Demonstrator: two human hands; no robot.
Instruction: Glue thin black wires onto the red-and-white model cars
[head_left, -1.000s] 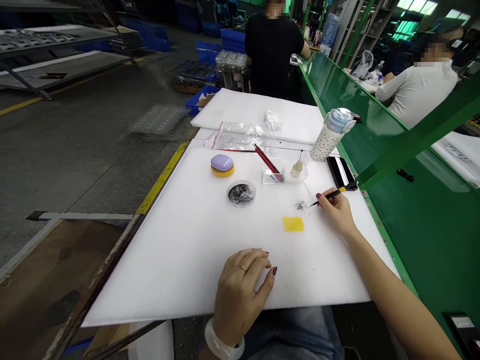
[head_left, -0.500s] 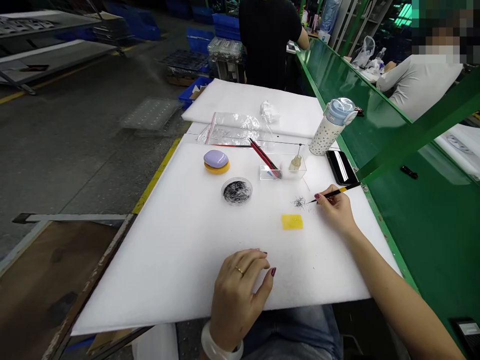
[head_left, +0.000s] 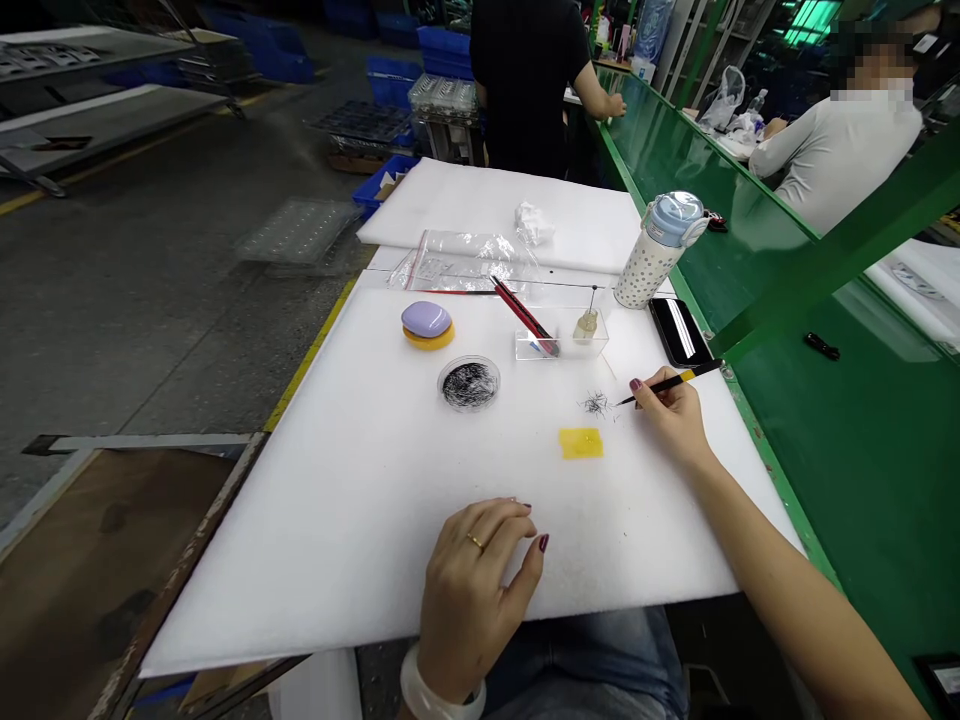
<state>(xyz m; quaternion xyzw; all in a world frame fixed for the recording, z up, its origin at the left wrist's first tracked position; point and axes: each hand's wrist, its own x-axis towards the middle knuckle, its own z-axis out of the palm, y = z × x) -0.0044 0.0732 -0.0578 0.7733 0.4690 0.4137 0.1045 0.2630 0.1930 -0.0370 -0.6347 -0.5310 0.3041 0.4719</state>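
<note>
My right hand (head_left: 673,410) pinches a thin black fine-tipped brush (head_left: 694,371) with a yellow band. Its tip points left, beside a small loose pile of short black fibres (head_left: 596,403) on the white foam sheet (head_left: 360,500). Just below the pile lies a yellow rectangular piece (head_left: 580,443). Near the front edge my left hand (head_left: 480,585) rests on the foam, holding nothing, its fingers loosely bent and the thumb apart. A round clear dish (head_left: 469,385) of black fibres stands left of the pile.
Behind are a clear tray (head_left: 536,348) with red-and-black tools (head_left: 525,315), a small bottle (head_left: 586,325), a purple-and-yellow oval object (head_left: 427,322) and a plastic bag (head_left: 465,260). A phone (head_left: 681,332) and flask (head_left: 658,250) stand right, by a green frame (head_left: 757,310). Two people sit or stand beyond.
The view shifts slightly. Both my hands keep nearly the same pose, and the brush tip stays beside the pile. The person in black has moved a hand onto the green ledge.
</note>
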